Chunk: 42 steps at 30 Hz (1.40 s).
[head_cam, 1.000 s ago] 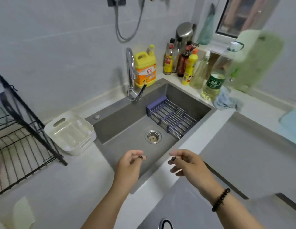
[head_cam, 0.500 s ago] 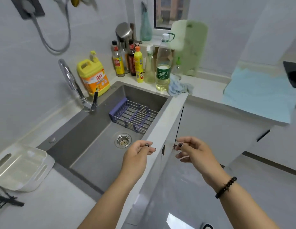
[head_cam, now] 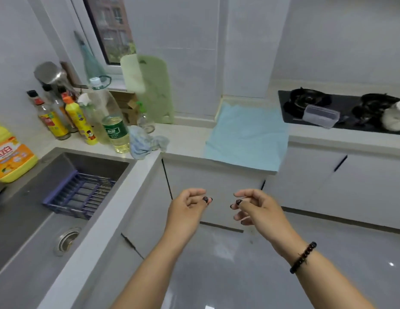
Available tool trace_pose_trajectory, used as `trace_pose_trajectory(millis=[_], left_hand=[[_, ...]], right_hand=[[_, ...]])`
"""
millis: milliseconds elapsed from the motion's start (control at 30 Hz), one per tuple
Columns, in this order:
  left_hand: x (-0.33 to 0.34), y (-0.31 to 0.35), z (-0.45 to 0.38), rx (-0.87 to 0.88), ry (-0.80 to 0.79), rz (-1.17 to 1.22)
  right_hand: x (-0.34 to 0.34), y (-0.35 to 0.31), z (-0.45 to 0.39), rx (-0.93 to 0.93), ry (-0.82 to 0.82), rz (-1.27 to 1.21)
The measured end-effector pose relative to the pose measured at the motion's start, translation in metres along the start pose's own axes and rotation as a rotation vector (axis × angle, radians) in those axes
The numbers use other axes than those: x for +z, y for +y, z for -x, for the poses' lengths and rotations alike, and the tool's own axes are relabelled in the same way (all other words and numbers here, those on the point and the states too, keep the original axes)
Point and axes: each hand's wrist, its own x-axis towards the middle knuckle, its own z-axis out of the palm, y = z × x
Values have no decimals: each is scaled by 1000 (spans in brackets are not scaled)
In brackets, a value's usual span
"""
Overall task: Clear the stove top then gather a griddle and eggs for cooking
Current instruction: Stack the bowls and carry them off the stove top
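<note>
From the head camera I see my left hand (head_cam: 188, 206) and right hand (head_cam: 256, 207) held out side by side over the grey floor (head_cam: 239, 264), in front of the white cupboard doors (head_cam: 217, 192). Both have a narrow grip: the fingers are loosely curled, thumb close to the fingertips, and I can make out nothing held in either. A dark bead bracelet (head_cam: 303, 257) sits on my right wrist. The stove top (head_cam: 346, 112) lies at the far right on the worktop (head_cam: 185, 139), well apart from both hands. On it stands a clear plastic box (head_cam: 320, 112) between the two burners, and a white pot (head_cam: 395, 117) rests at the right edge of the picture. I cannot see a griddle or eggs. Just left of the stove a light blue cloth (head_cam: 248, 134) lies spread flat, hanging slightly over the front edge. In the corner stand a large oil bottle (head_cam: 112, 121), several sauce bottles (head_cam: 51, 117), a crumpled rag (head_cam: 145, 141) and a green chopping board (head_cam: 152, 85) leaning on the wall. At the left is the sink (head_cam: 22, 219) with a purple rack (head_cam: 80, 195) across it, and a yellow detergent jug (head_cam: 9, 152) stands behind.
</note>
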Motion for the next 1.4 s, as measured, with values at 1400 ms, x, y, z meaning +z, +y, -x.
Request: trace_pose_trajectory(millis=[1400], left_hand=[[579, 143, -247, 38, -617, -94]], right_hand=[[-511, 1, -215, 107, 677, -303]])
